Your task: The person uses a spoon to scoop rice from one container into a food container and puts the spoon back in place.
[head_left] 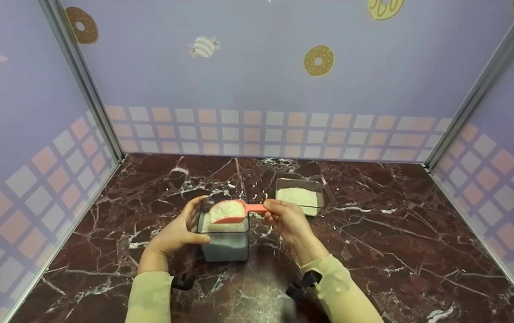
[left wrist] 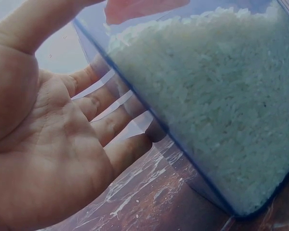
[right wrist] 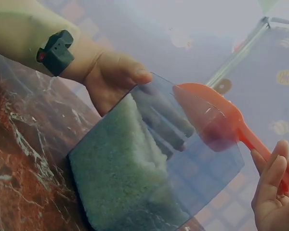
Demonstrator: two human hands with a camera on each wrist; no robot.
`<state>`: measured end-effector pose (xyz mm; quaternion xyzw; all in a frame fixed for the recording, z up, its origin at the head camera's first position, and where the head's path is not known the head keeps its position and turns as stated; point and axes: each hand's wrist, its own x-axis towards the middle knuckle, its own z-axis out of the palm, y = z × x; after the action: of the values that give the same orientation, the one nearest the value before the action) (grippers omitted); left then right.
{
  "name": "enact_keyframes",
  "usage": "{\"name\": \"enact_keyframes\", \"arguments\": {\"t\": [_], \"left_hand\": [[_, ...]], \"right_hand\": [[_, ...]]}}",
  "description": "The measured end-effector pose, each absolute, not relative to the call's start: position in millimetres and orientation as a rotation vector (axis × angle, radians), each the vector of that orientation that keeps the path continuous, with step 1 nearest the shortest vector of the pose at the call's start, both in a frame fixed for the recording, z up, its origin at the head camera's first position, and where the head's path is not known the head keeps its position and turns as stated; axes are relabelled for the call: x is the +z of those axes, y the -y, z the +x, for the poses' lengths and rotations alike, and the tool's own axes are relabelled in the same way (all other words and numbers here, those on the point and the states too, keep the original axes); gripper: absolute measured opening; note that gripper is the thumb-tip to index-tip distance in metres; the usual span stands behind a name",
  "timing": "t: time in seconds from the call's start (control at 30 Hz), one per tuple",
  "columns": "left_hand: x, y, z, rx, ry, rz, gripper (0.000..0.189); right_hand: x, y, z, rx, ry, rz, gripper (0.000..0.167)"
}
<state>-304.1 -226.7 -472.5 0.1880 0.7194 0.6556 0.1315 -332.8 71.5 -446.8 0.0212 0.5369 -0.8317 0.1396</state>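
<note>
Carrying rice (head_left: 226, 209), the scoop (head_left: 232, 220) sits at the mouth of the container (head_left: 226, 249); my right hand (head_left: 289, 220) pinches its handle (head_left: 256, 207). My left hand (head_left: 175, 233) grips the container between thumb (head_left: 197, 238) and spread fingers (left wrist: 127, 151). Another box (head_left: 299, 183) stands beyond on the table (head_left: 396, 242).

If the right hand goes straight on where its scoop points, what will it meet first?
Leading with the orange-red scoop, the right hand would probably meet the left wall of the rice container gripped by the left hand; whether the tip clears the rim is unclear.
</note>
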Motion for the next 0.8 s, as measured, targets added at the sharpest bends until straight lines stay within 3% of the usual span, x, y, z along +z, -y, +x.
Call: {"name": "enact_keyframes", "arguments": {"t": [0.2,0.5,0.8], "left_hand": [[-471.9,225.5,-304.9,1.910,-2.084,0.552,0.112],[-472.7,224.8,-303.6,1.928,-2.074,0.530,0.112],[-473.8,224.9,-303.5,1.927,-2.071,0.531,0.112]], "right_hand": [[-439.4,-79.5,-330.5,-2.420,-1.578,0.052,0.008],[-423.2,-103.0,-332.5,-2.548,-1.484,0.078,0.017],[-421.1,-145.6,-350.2,-2.737,-1.473,0.222,0.015]]}}
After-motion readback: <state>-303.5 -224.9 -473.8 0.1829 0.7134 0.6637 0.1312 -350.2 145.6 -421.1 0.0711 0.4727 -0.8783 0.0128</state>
